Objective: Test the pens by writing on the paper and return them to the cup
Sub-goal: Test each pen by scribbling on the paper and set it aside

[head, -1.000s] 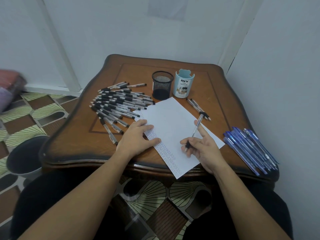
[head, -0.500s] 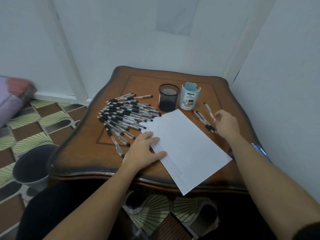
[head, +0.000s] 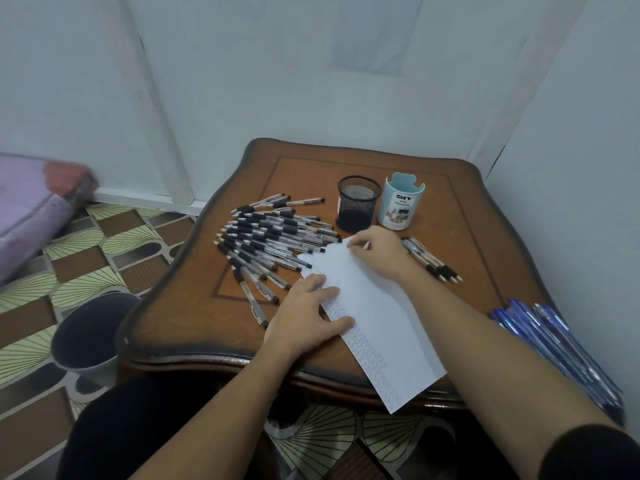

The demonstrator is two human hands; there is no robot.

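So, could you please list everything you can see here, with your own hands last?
table: one, brown wood, in the room's corner
paper: one sheet, white, on the table's near side, rows of marks along its left edge
black-grip pens: a pile too big to count, clear with black grips, left of the paper
mesh cup: one, black, behind the paper
organiser cup: one, light blue, right of the mesh cup
loose pens: a few, black-gripped, right of the paper
blue pens: a pile, at the table's right edge
bucket: one, dark, on the floor, left
bundle: one, purple, far left
left hand: flat on the paper
right hand: at the paper's far corner, grip unclear
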